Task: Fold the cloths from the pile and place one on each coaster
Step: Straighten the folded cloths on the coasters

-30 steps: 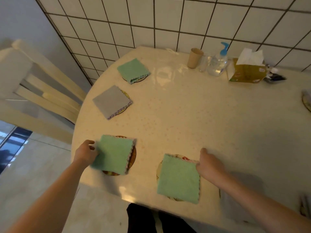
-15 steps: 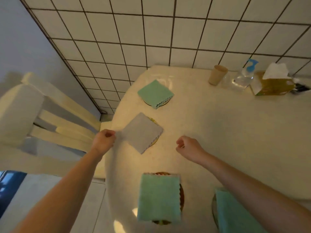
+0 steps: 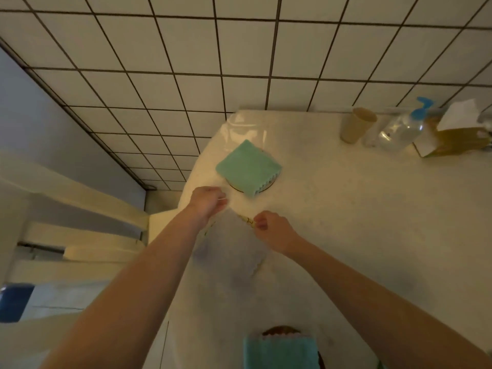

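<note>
Left hand (image 3: 209, 205) and right hand (image 3: 269, 227) pinch the grey cloth (image 3: 234, 251).

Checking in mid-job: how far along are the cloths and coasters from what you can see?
Looks done: a folded green cloth lies on the far coaster, and another green cloth covers the near coaster. In hand: the left hand and right hand each pinch a far corner of the grey cloth, which looks like straightening. Left: settling it flat. No pile is in view, so I can't tell what remains.
</note>
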The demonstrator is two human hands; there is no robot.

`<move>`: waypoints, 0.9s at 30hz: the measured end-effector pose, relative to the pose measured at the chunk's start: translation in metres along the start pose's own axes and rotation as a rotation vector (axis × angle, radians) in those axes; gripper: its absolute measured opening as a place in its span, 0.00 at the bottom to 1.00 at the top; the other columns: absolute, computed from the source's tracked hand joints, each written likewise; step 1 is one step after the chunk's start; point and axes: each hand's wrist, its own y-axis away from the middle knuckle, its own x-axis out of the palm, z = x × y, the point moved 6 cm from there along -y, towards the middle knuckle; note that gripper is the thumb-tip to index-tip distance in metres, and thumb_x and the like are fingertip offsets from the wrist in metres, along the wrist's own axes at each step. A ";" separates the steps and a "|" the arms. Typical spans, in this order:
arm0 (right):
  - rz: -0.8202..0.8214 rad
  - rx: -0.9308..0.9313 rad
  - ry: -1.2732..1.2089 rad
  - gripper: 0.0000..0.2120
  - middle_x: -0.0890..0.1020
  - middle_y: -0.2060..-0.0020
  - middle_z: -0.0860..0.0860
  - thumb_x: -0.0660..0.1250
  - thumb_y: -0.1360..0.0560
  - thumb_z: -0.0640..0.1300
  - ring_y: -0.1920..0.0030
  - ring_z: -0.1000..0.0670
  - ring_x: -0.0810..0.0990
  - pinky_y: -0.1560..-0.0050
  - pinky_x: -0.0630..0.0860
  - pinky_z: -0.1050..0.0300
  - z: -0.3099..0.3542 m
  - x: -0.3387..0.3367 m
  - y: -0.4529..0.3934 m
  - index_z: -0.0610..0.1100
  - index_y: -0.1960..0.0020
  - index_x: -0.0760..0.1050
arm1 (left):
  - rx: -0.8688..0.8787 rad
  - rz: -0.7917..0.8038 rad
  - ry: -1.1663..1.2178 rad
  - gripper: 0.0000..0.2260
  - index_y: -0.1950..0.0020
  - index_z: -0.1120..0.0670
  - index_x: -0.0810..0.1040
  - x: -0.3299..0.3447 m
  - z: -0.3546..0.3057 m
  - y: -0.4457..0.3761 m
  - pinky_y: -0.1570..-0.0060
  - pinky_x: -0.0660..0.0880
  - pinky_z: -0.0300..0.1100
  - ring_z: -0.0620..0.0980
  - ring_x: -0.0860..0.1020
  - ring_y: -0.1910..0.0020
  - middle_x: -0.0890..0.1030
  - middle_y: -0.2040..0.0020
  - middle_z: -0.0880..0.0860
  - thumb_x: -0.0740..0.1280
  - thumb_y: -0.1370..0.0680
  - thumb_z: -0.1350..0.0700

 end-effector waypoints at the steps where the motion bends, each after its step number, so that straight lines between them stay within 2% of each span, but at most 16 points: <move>1: 0.028 0.002 -0.008 0.13 0.78 0.43 0.43 0.64 0.24 0.41 0.42 0.44 0.77 0.41 0.74 0.49 0.003 0.003 -0.007 0.41 0.40 0.73 | -0.019 -0.002 0.030 0.04 0.51 0.62 0.76 0.008 -0.002 -0.008 0.55 0.80 0.43 0.51 0.80 0.61 0.80 0.54 0.60 0.66 0.25 0.67; 3: 0.077 0.012 0.025 0.12 0.79 0.45 0.42 0.64 0.25 0.42 0.44 0.42 0.77 0.42 0.75 0.48 0.006 0.009 -0.021 0.41 0.42 0.73 | -0.057 -0.011 0.075 0.02 0.53 0.63 0.76 0.022 -0.006 -0.022 0.52 0.80 0.44 0.52 0.80 0.60 0.79 0.53 0.62 0.66 0.25 0.67; 6: 0.131 0.009 0.081 0.11 0.79 0.50 0.42 0.64 0.26 0.43 0.47 0.41 0.78 0.50 0.75 0.51 0.012 0.013 -0.038 0.38 0.46 0.74 | -0.108 -0.021 0.151 0.06 0.50 0.65 0.75 0.041 -0.010 -0.037 0.52 0.79 0.46 0.55 0.79 0.56 0.78 0.54 0.61 0.67 0.26 0.67; 8: 0.198 -0.007 0.077 0.09 0.78 0.58 0.41 0.66 0.27 0.44 0.50 0.41 0.79 0.59 0.72 0.54 0.014 0.019 -0.044 0.37 0.53 0.74 | -0.140 -0.038 0.189 0.09 0.48 0.64 0.74 0.048 -0.011 -0.040 0.56 0.79 0.46 0.56 0.78 0.55 0.77 0.54 0.60 0.68 0.26 0.66; 10: 0.244 0.008 0.051 0.11 0.77 0.61 0.44 0.67 0.28 0.48 0.54 0.42 0.79 0.62 0.69 0.55 0.013 0.024 -0.050 0.39 0.55 0.74 | -0.159 -0.059 0.211 0.10 0.47 0.63 0.73 0.052 -0.011 -0.044 0.63 0.77 0.44 0.54 0.76 0.60 0.76 0.56 0.59 0.69 0.26 0.65; 13: 0.287 0.067 -0.015 0.16 0.77 0.61 0.47 0.69 0.29 0.52 0.57 0.47 0.78 0.62 0.70 0.57 0.014 0.024 -0.051 0.40 0.52 0.76 | -0.164 -0.086 0.195 0.09 0.50 0.61 0.74 0.052 -0.012 -0.049 0.67 0.75 0.44 0.54 0.76 0.63 0.76 0.56 0.59 0.71 0.27 0.63; 16: 0.423 0.091 -0.124 0.17 0.78 0.58 0.48 0.70 0.29 0.53 0.56 0.49 0.77 0.58 0.73 0.58 0.016 0.032 -0.050 0.41 0.51 0.75 | -0.126 -0.087 0.114 0.08 0.53 0.60 0.74 0.053 -0.015 -0.053 0.67 0.76 0.43 0.53 0.76 0.62 0.77 0.57 0.58 0.72 0.28 0.62; 18: 0.463 0.054 -0.139 0.18 0.80 0.52 0.47 0.70 0.29 0.51 0.52 0.49 0.78 0.49 0.77 0.54 0.018 0.036 -0.047 0.40 0.46 0.76 | -0.096 -0.068 0.105 0.07 0.52 0.59 0.75 0.052 -0.017 -0.054 0.64 0.78 0.45 0.54 0.78 0.58 0.78 0.54 0.58 0.70 0.27 0.62; 19: 0.466 0.036 -0.133 0.18 0.80 0.50 0.47 0.70 0.28 0.50 0.51 0.48 0.79 0.49 0.77 0.52 0.019 0.037 -0.044 0.40 0.43 0.76 | -0.084 -0.056 0.112 0.06 0.50 0.59 0.75 0.051 -0.018 -0.054 0.60 0.79 0.46 0.54 0.78 0.57 0.78 0.53 0.57 0.69 0.26 0.62; 21: 0.454 0.027 -0.184 0.18 0.79 0.52 0.48 0.69 0.26 0.47 0.56 0.51 0.78 0.56 0.77 0.57 0.017 0.038 -0.039 0.40 0.40 0.73 | -0.061 0.002 0.146 0.08 0.45 0.59 0.73 0.048 -0.020 -0.053 0.54 0.79 0.49 0.53 0.78 0.54 0.78 0.51 0.56 0.65 0.23 0.64; 22: 0.453 0.053 -0.277 0.18 0.79 0.52 0.48 0.68 0.26 0.45 0.56 0.51 0.78 0.56 0.77 0.57 0.013 0.040 -0.036 0.40 0.38 0.73 | -0.052 0.046 0.176 0.10 0.42 0.58 0.72 0.048 -0.021 -0.054 0.52 0.78 0.50 0.54 0.78 0.52 0.78 0.49 0.55 0.63 0.23 0.65; 23: 0.459 0.102 -0.417 0.17 0.80 0.49 0.47 0.68 0.25 0.43 0.53 0.49 0.80 0.51 0.79 0.53 0.008 0.042 -0.032 0.41 0.38 0.73 | -0.044 0.086 0.202 0.11 0.41 0.58 0.71 0.047 -0.023 -0.053 0.52 0.78 0.51 0.54 0.78 0.51 0.77 0.48 0.56 0.61 0.22 0.65; 24: 0.453 0.160 -0.598 0.16 0.81 0.47 0.45 0.68 0.25 0.40 0.50 0.47 0.81 0.47 0.79 0.50 0.002 0.045 -0.028 0.41 0.38 0.73 | -0.036 0.116 0.214 0.11 0.39 0.58 0.70 0.046 -0.025 -0.052 0.53 0.78 0.51 0.55 0.78 0.50 0.77 0.47 0.55 0.60 0.21 0.66; 27: 0.395 0.328 -1.102 0.18 0.81 0.45 0.44 0.67 0.26 0.34 0.46 0.44 0.80 0.44 0.77 0.47 -0.017 0.053 -0.019 0.40 0.36 0.72 | -0.017 0.197 0.209 0.14 0.36 0.57 0.70 0.044 -0.030 -0.054 0.56 0.78 0.50 0.55 0.78 0.49 0.78 0.46 0.55 0.59 0.21 0.66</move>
